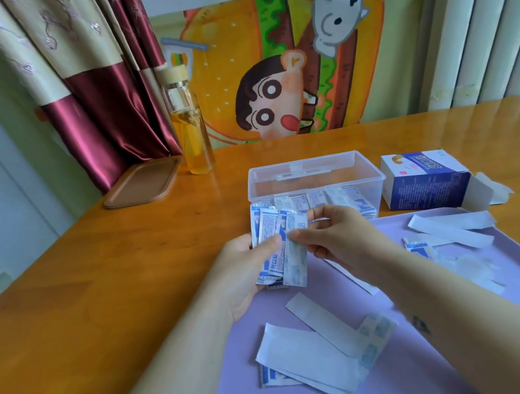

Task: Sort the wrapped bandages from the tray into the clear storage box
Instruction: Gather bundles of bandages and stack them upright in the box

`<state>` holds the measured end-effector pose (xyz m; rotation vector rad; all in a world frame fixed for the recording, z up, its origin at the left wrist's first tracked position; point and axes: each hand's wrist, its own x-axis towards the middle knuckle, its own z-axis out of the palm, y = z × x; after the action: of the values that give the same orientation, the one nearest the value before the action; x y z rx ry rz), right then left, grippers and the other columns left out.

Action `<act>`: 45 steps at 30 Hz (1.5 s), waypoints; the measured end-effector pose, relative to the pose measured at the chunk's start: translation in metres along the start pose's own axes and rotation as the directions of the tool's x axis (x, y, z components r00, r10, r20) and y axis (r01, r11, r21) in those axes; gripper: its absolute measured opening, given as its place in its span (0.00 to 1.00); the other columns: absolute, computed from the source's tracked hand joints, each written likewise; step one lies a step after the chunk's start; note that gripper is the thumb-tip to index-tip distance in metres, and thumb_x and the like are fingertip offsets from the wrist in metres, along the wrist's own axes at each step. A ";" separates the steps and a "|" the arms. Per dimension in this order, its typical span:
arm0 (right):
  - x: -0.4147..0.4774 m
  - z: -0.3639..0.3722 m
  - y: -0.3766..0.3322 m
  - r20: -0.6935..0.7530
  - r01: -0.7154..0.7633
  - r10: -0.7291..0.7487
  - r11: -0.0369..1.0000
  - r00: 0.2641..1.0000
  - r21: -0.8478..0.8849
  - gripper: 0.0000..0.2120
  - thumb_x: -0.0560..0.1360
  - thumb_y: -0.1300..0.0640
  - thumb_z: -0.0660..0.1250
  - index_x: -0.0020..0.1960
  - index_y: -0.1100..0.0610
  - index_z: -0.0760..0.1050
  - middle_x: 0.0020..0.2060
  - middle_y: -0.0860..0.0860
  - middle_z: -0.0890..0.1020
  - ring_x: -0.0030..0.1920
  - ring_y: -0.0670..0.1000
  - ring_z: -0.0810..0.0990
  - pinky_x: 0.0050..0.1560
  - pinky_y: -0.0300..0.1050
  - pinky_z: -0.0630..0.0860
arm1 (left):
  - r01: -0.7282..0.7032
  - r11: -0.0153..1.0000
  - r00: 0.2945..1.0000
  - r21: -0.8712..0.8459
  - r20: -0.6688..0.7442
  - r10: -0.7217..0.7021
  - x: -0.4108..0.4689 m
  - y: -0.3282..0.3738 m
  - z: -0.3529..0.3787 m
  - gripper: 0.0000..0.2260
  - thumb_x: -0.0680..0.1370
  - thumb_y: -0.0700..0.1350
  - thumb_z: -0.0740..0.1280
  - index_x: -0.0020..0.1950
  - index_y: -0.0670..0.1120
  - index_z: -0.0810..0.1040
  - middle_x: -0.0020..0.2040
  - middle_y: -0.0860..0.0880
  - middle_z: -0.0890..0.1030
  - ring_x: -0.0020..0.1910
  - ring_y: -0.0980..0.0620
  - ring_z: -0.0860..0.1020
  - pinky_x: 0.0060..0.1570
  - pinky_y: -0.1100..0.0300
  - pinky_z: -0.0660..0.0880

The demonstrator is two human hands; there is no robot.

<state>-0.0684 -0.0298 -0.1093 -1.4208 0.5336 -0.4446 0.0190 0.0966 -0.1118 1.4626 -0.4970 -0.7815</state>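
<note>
My left hand (244, 273) grips a fanned stack of wrapped bandages (273, 244), white with blue print, just in front of the clear storage box (370, 177). My right hand (337, 236) pinches the front bandage of that stack between thumb and fingers. The box holds several wrapped bandages (333, 198) standing along its near wall. On the lilac tray (432, 355) lie more wrapped bandages (306, 356) near its front and others (450, 230) at its far right.
An opened blue-and-white bandage carton (425, 181) lies right of the box. A glass bottle of yellow liquid (191, 130) and a brown lid (143, 184) stand at the table's back left. A cartoon-print chair back faces me across the wooden table (99, 280).
</note>
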 end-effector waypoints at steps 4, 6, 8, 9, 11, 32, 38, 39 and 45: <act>0.000 0.000 0.001 0.010 0.006 -0.006 0.999 1.000 -0.051 0.06 0.70 0.65 0.72 0.43 0.59 0.76 0.34 0.54 0.79 0.35 0.50 0.75 0.37 0.40 0.73 | -0.011 0.999 1.000 0.041 -0.013 0.011 0.001 0.000 -0.001 0.06 0.80 0.41 0.62 0.51 0.46 0.79 0.47 0.45 0.84 0.45 0.49 0.83 0.43 0.54 0.80; -0.001 0.002 0.002 0.045 0.006 -0.004 0.999 0.999 -0.049 0.04 0.71 0.65 0.71 0.42 0.59 0.77 0.34 0.54 0.78 0.33 0.48 0.75 0.35 0.38 0.72 | -0.029 0.996 0.999 0.079 -0.032 0.031 0.001 0.000 -0.003 0.05 0.78 0.40 0.65 0.49 0.47 0.80 0.46 0.46 0.85 0.46 0.47 0.83 0.46 0.51 0.80; -0.001 0.004 0.003 0.062 0.009 -0.007 0.999 0.998 -0.032 0.05 0.71 0.66 0.71 0.39 0.59 0.77 0.33 0.55 0.76 0.32 0.48 0.73 0.35 0.39 0.71 | -0.034 0.995 0.998 0.094 -0.056 0.039 0.001 -0.001 -0.005 0.04 0.76 0.40 0.68 0.48 0.47 0.80 0.46 0.45 0.85 0.46 0.45 0.83 0.48 0.48 0.79; -0.001 0.004 0.003 0.064 0.010 -0.008 0.999 0.998 -0.031 0.05 0.71 0.66 0.70 0.39 0.60 0.77 0.34 0.56 0.76 0.32 0.48 0.73 0.35 0.39 0.71 | -0.035 0.994 0.997 0.102 -0.068 0.042 0.002 -0.001 -0.005 0.04 0.75 0.40 0.69 0.48 0.47 0.80 0.46 0.45 0.85 0.46 0.45 0.83 0.49 0.48 0.79; -0.001 0.005 0.004 0.058 0.013 -0.011 0.999 0.998 -0.043 0.03 0.71 0.66 0.70 0.41 0.60 0.78 0.34 0.57 0.75 0.32 0.48 0.72 0.35 0.39 0.71 | -0.041 0.993 0.996 0.113 -0.079 0.050 0.002 -0.001 -0.005 0.05 0.75 0.40 0.70 0.48 0.48 0.80 0.46 0.46 0.85 0.45 0.46 0.83 0.49 0.48 0.79; -0.004 0.010 0.006 0.033 0.018 -0.017 1.000 0.999 -0.015 0.03 0.72 0.67 0.69 0.42 0.60 0.79 0.31 0.52 0.78 0.29 0.46 0.71 0.33 0.36 0.71 | -0.019 0.995 1.000 0.094 -0.016 0.020 0.002 0.002 -0.007 0.07 0.80 0.40 0.62 0.50 0.46 0.80 0.46 0.44 0.85 0.44 0.46 0.84 0.43 0.52 0.80; -0.006 0.011 0.005 0.040 0.028 -0.029 1.000 0.999 0.009 0.03 0.72 0.66 0.69 0.44 0.59 0.79 0.35 0.54 0.80 0.32 0.47 0.73 0.36 0.37 0.73 | -0.045 0.995 0.996 0.087 -0.072 0.051 0.002 0.003 -0.010 0.05 0.75 0.37 0.68 0.49 0.45 0.81 0.45 0.43 0.85 0.44 0.43 0.83 0.47 0.46 0.79; -0.005 0.011 0.005 0.037 0.031 -0.031 1.000 0.999 0.005 0.03 0.72 0.66 0.69 0.44 0.59 0.79 0.37 0.55 0.80 0.33 0.48 0.73 0.37 0.38 0.73 | -0.043 0.996 0.995 0.078 -0.084 0.049 0.002 0.003 -0.010 0.06 0.75 0.36 0.69 0.50 0.44 0.80 0.46 0.43 0.85 0.45 0.43 0.83 0.48 0.46 0.79; -0.005 0.011 0.006 0.028 0.024 -0.024 1.000 0.999 0.012 0.03 0.72 0.66 0.69 0.43 0.60 0.78 0.38 0.57 0.78 0.32 0.48 0.72 0.38 0.39 0.72 | -0.035 0.998 0.997 0.052 -0.066 0.038 0.001 0.002 -0.008 0.06 0.75 0.37 0.68 0.51 0.44 0.79 0.47 0.43 0.84 0.47 0.44 0.83 0.49 0.48 0.79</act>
<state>-0.0658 -0.0179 -0.1140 -1.4221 0.4908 -0.4453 0.0262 0.1011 -0.1102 1.5183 -0.4941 -0.6928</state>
